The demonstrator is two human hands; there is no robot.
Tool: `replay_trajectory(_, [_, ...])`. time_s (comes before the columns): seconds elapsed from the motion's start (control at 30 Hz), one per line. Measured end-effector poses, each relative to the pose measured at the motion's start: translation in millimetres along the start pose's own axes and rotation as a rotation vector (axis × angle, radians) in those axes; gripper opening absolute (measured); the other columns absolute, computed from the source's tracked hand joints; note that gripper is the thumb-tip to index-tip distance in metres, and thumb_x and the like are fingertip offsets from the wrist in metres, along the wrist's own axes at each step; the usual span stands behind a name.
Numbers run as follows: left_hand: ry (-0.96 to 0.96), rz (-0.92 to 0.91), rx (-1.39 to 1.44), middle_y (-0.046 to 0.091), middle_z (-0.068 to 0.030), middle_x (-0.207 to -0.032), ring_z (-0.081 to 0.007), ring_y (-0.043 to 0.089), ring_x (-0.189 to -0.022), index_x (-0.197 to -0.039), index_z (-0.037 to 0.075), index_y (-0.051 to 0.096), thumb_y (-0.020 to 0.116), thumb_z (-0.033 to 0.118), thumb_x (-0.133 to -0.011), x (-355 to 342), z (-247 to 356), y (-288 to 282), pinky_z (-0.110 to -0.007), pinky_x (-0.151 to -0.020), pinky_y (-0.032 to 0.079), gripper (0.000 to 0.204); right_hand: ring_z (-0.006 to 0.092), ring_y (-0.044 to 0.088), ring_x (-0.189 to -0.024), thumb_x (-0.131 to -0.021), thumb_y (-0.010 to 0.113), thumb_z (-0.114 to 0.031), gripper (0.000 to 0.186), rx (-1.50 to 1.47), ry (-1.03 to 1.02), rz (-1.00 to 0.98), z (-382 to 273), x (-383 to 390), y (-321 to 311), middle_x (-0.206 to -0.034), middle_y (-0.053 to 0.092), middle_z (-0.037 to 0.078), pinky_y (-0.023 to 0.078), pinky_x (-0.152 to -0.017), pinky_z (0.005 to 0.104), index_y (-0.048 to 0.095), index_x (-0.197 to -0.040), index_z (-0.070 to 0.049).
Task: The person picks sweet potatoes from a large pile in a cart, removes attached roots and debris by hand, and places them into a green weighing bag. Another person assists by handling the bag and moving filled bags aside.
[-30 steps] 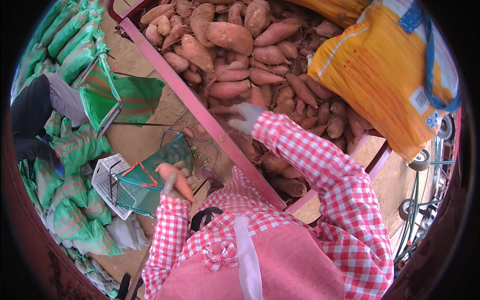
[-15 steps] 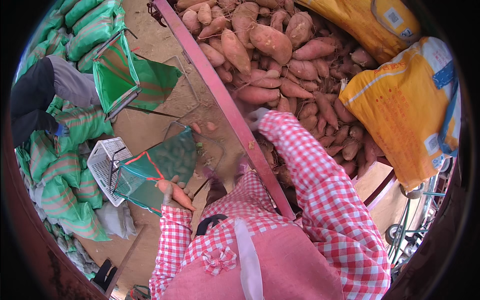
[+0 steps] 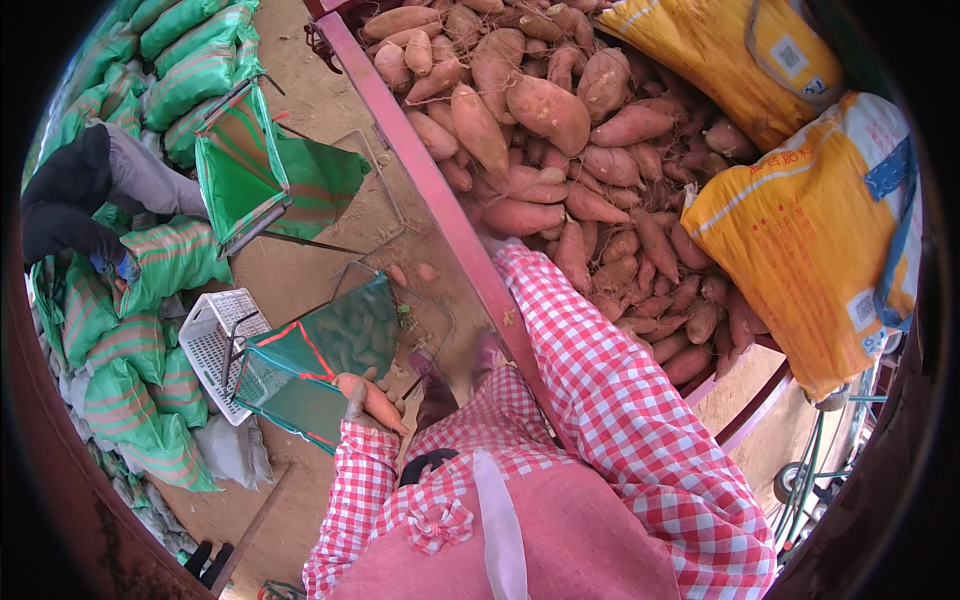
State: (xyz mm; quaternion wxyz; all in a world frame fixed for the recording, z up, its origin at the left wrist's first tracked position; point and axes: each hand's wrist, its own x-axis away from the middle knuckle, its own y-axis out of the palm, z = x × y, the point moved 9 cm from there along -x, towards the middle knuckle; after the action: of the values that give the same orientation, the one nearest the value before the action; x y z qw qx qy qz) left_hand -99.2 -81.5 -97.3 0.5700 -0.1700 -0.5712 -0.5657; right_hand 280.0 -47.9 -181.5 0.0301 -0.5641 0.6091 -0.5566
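Note:
My left hand (image 3: pixel 356 406), in a greyish glove, is closed round a long orange-pink sweet potato (image 3: pixel 379 402). It holds this beside the mouth of a dark green mesh bag (image 3: pixel 345 325) on a metal frame, with several sweet potatoes inside. My right arm reaches to a large heap of sweet potatoes (image 3: pixel 550 112) on the right. Its hand (image 3: pixel 490 243) is at the near-left side of the heap, by the red rail; its fingers are blurred and mostly hidden, so I cannot tell whether they hold anything.
The red metal rail (image 3: pixel 425 180) slants between me and the heap. Yellow sacks (image 3: pixel 800 240) lie on the right. On the left stand a white plastic crate (image 3: pixel 215 330), a framed green bag (image 3: pixel 240 170) and stacked green sacks (image 3: pixel 125 400). Another person's leg (image 3: pixel 150 175) shows there.
My right hand has drawn back slightly from the heap toward the rail, and its fingers are less visible. My left hand keeps the sweet potato by the mesh bag. The whole view has shifted a little.

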Motion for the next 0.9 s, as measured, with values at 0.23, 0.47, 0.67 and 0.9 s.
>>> replay_trajectory(0.23, [0.018, 0.008, 0.007, 0.061, -0.0093, -0.093, -0.0267, 0.059, -0.075, -0.129, 0.009, 0.048, 0.075, 0.036, -0.080, -6, 0, -15, -0.043, -0.068, 0.051, 0.061, 0.0293, 0.064, -0.104, -0.083, 0.064, -0.046, 0.053, -0.056, -0.005, -0.026, 6, 3, 4, -0.112, 0.067, 0.019, 0.048, -0.090, 0.0392, 0.067, -0.116, -0.005])
replay_trajectory(0.47, [-0.017, -0.189, 0.036, 0.063, -0.0086, -0.093, -0.0283, 0.061, -0.081, -0.133, 0.009, 0.046, 0.075, 0.039, -0.081, 14, 0, 13, -0.046, -0.075, 0.052, 0.067, 0.0282, 0.065, -0.103, -0.082, 0.066, -0.047, 0.054, -0.172, 0.027, -0.054, 15, 3, 20, -0.111, 0.068, 0.019, 0.049, -0.088, 0.0384, 0.067, -0.115, -0.004])
replay_trajectory(0.67, [-0.019, -0.394, -0.028, 0.065, -0.0096, -0.110, -0.0316, 0.062, -0.097, -0.142, 0.011, 0.041, 0.078, 0.047, -0.074, 35, 15, 59, -0.050, -0.087, 0.050, 0.085, 0.0241, 0.066, -0.095, -0.082, 0.069, -0.043, 0.054, -0.612, -0.039, 0.090, 43, 57, -45, -0.107, 0.069, 0.017, 0.051, -0.083, 0.0356, 0.067, -0.115, 0.000])
replay_trajectory(0.9, [-0.040, -0.559, -0.005, 0.030, -0.0140, -0.153, -0.0346, 0.031, -0.140, -0.148, 0.010, 0.030, 0.079, 0.056, -0.067, 63, 22, 128, -0.060, -0.111, 0.028, 0.105, 0.0144, 0.062, -0.094, -0.086, 0.067, -0.021, 0.047, -1.215, -0.359, 0.319, -32, 175, -150, -0.105, 0.066, 0.009, 0.050, -0.081, 0.0280, 0.057, -0.123, 0.007])
